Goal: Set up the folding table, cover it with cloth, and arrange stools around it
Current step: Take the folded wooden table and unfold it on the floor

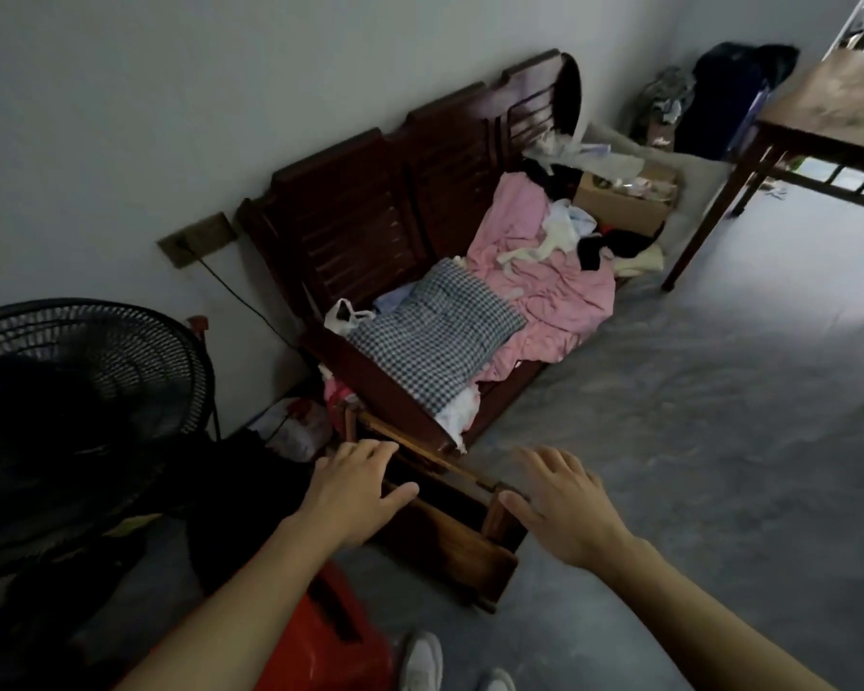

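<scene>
A folded wooden table (pixel 450 541) stands on edge on the floor, leaning beside the end of a dark wooden bench (pixel 370 216). My left hand (pixel 355 491) is spread open above its upper left edge, fingers straight. Open too, my right hand (pixel 559 501) hovers at the table's right end, its thumb close to a wooden leg. Neither hand grips anything. A checked blue-and-white cloth (pixel 435 336) lies folded on the bench seat. A red plastic stool (pixel 330 635) shows at the bottom, partly hidden by my left forearm.
A black standing fan (pixel 71 416) fills the left side. Pink bedding (pixel 544 276) and loose clothes cover the bench. A brown wooden table (pixel 829 107) stands at the upper right. A cardboard box (pixel 624 197) sits beyond the bench. Grey floor (pixel 694 416) stretches right.
</scene>
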`<state>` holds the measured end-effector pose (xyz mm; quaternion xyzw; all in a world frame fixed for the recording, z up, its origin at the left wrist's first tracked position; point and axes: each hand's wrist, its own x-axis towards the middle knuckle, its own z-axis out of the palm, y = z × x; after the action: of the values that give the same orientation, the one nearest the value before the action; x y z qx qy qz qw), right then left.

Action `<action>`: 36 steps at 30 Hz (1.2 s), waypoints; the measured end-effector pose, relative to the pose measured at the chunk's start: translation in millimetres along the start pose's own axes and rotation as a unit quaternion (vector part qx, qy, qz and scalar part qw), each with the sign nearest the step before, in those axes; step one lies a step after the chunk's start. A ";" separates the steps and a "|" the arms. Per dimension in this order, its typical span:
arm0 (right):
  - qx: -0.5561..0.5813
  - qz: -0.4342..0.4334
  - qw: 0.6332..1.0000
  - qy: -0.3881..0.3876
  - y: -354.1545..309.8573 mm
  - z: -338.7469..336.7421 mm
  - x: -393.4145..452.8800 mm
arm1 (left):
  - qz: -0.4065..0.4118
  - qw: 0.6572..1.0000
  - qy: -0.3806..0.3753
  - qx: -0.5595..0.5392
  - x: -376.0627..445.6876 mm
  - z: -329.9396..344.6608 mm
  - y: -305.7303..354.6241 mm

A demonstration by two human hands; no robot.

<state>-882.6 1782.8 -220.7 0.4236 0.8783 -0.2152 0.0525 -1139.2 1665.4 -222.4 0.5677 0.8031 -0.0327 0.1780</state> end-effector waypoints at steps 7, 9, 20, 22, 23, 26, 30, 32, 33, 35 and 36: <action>0.034 0.071 0.997 0.001 18.9 35.6 84.2 | 0.023 0.999 -0.048 -0.009 104.0 36.3 -37.2; 0.043 0.105 0.993 -0.014 21.9 58.1 111.5 | 0.027 0.997 -0.071 -0.016 136.2 56.3 -51.6; 0.040 0.158 0.985 -0.051 37.3 172.4 219.5 | 0.079 0.992 -0.098 -0.019 256.8 158.7 -91.1; 0.042 0.150 0.986 -0.063 38.9 193.8 229.5 | 0.105 0.991 -0.087 0.006 270.5 174.7 -94.6; 0.038 0.146 0.986 -0.073 40.3 203.5 233.4 | 0.115 0.990 -0.086 0.017 277.1 182.9 -96.2; 0.037 0.147 0.982 -0.108 47.4 230.2 242.1 | 0.130 0.986 -0.092 0.044 292.0 205.1 -102.2; 0.042 0.147 0.978 -0.139 58.5 256.9 248.0 | 0.133 0.985 -0.088 0.058 304.0 224.2 -106.6; 0.057 0.151 0.975 -0.151 58.5 265.1 248.9 | 0.132 0.988 -0.064 0.049 304.5 230.1 -107.9; 0.055 0.149 0.975 -0.156 57.8 268.5 249.1 | 0.132 0.989 -0.056 0.047 303.3 232.9 -108.8; 0.030 0.143 0.977 -0.155 53.9 272.7 247.4 | 0.141 0.987 -0.043 0.057 300.2 239.0 -112.3; 0.020 0.143 0.978 -0.148 50.1 273.3 245.8 | 0.144 0.987 -0.036 0.065 298.7 242.0 -114.4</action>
<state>-1025.0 1872.1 -551.3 0.5093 0.7868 -0.2829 0.2038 -1271.9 1832.2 -562.1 0.6862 0.7021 -0.0800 0.1725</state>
